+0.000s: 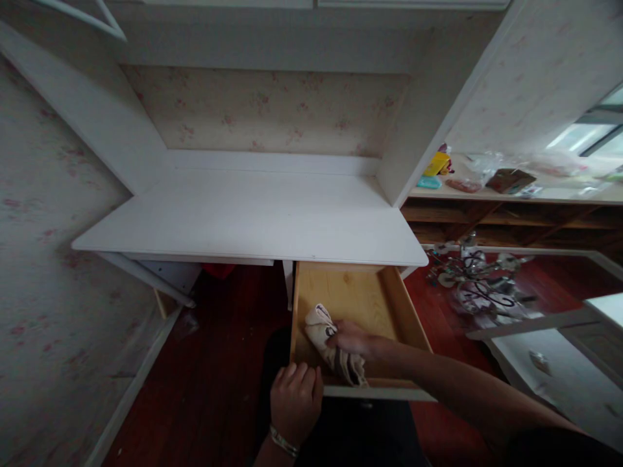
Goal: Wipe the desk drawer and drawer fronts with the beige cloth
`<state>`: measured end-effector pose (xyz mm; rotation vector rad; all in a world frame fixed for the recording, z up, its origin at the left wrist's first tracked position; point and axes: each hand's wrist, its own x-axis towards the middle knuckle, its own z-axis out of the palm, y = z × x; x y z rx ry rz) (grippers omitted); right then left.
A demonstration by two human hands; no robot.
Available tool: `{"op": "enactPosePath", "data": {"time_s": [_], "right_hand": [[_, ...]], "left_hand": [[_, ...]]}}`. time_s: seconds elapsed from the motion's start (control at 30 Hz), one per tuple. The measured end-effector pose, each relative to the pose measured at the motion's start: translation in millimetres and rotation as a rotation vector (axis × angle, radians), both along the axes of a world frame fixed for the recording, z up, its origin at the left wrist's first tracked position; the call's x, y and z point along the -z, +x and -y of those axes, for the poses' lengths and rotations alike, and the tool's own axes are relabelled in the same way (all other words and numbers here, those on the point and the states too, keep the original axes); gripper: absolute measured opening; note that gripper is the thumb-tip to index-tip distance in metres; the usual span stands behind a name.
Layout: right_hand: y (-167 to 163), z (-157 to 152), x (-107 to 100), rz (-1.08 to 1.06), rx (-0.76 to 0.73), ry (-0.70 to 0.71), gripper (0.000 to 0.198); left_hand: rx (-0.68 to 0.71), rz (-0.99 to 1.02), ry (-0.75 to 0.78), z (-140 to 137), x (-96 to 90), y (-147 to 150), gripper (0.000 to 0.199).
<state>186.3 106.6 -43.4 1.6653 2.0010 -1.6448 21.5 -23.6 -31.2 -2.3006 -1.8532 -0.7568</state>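
A pale cloth with dark markings is bunched in my right hand, whose fingers are closed around it. That hand reaches from the right into an open wooden drawer, and the cloth lies along the drawer's left front part. My left hand, with a bracelet at the wrist, is at the drawer's front left corner. Its fingers are curled over the edge there. The drawer hangs out from under a white desk.
Tall side panels and an upper shelf frame the desk. On the right, a chandelier-like metal fixture lies on the red floor near a white cabinet. A cardboard box and plastic bags sit on the low shelf by the window.
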Motion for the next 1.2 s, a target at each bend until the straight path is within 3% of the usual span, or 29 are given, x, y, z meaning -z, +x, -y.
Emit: {"op": "enactPosePath", "data": {"time_s": [0.1,0.17,0.23,0.37,0.47,0.53,0.63,0.73,0.93,1.07,1.2], "right_hand": [[-44,11,18,-0.177,0.242,-0.054,0.026],[-65,9,25,-0.235,0.367,0.014,0.023],[-79,0,26,-0.216,0.388,0.137,0.023],[-90,-34,24,-0.077,0.284,0.347,0.035],[-81,-67,25,0.051,0.067,0.598,0.059],[-63,-89,27,0.12,-0.228,0.842,0.068],[-25,-115,30,0.228,-0.72,1.039,0.045],[9,-128,31,0.327,-0.885,1.033,0.031],[55,-124,22,0.551,-0.752,0.951,0.027],[102,-112,3,0.725,-0.676,0.819,0.021],[136,-82,-12,0.741,-0.631,0.651,0.023]], "left_hand": [[0.0,0.005,-0.011,1,1.5,-1,0.02],[0.002,0.013,-0.026,1,2.9,-2,0.018],[-0.008,0.031,-0.04,1,4.4,-2,0.016],[-0.018,0.06,-0.067,1,6.7,0,0.016],[-0.034,0.054,-0.069,1,4.7,1,0.018],[-0.042,0.043,-0.068,1,1.7,2,0.02],[-0.033,0.033,-0.082,-1,-2.1,2,0.021],[-0.029,0.029,-0.077,-2,-3.0,2,0.022],[-0.018,0.011,-0.072,-2,-1.8,2,0.024],[0.0,0.0,-0.082,-3,-1.5,2,0.026],[0.009,-0.006,-0.086,-2,-2.0,2,0.026]]}}
